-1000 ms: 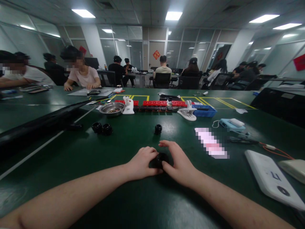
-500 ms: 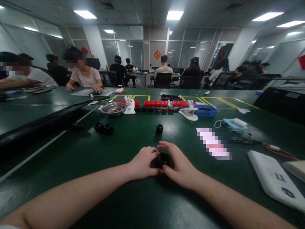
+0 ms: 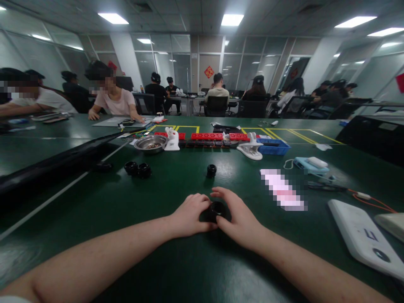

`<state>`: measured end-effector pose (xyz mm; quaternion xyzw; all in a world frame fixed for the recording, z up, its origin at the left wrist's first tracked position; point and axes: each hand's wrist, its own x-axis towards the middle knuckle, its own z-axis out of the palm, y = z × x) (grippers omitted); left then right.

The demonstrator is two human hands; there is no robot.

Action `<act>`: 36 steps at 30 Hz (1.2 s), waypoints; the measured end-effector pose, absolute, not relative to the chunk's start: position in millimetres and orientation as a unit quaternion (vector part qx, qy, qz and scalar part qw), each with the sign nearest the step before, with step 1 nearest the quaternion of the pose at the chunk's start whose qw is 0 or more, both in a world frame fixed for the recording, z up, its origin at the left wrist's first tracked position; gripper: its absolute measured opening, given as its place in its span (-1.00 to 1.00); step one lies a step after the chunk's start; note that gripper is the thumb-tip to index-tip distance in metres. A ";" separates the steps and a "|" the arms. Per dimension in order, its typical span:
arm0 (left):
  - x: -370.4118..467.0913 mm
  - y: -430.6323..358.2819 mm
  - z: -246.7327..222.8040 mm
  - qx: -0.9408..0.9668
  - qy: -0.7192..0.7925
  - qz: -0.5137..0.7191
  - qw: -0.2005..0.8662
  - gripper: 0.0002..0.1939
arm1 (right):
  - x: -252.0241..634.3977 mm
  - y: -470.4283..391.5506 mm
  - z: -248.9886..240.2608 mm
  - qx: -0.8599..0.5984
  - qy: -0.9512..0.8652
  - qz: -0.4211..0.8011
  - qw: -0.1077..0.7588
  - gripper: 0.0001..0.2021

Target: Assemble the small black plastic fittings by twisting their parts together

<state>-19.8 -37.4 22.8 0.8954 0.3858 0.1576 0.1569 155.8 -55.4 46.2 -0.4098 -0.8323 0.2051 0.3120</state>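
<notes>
Metal bowl (image 3: pixel 150 150) and blue tray (image 3: pixel 275 150) on green table (image 3: pixel 176 181).

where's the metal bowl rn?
Head view, left of centre on the green tabletop: the metal bowl sits immediately left of the leftmost white clip, beyond the two black cylindrical parts.

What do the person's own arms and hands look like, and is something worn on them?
The left hand and right hand are bare, with no gloves or rings visible. The left forearm and right forearm are uncovered, without watch or cable. A bit of whitish cloth, probably a sleeve edge, shows at the lower-left corner.
</notes>
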 end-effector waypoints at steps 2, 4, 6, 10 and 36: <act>-19.8 -37.3 22.5 0.896 0.384 0.160 0.157 -0.67 | 155.7 -54.9 45.8 -0.428 -0.826 0.179 0.322 -0.50; -19.6 -37.4 22.7 0.895 0.383 0.163 0.157 -0.68 | 155.5 -54.1 45.5 -0.448 -0.816 0.152 0.331 -0.51; -19.3 -37.5 23.0 0.895 0.384 0.165 0.158 -0.69 | 155.1 -53.9 45.7 -0.463 -0.812 0.141 0.326 -0.51; -19.2 -37.2 22.1 0.893 0.387 0.161 0.161 -0.68 | 154.9 -55.4 47.5 -0.443 -0.829 0.170 0.296 -0.56; -19.0 -37.6 24.3 0.891 0.393 0.157 0.166 -0.69 | 154.9 -56.9 51.5 -0.442 -0.831 0.143 0.308 -0.54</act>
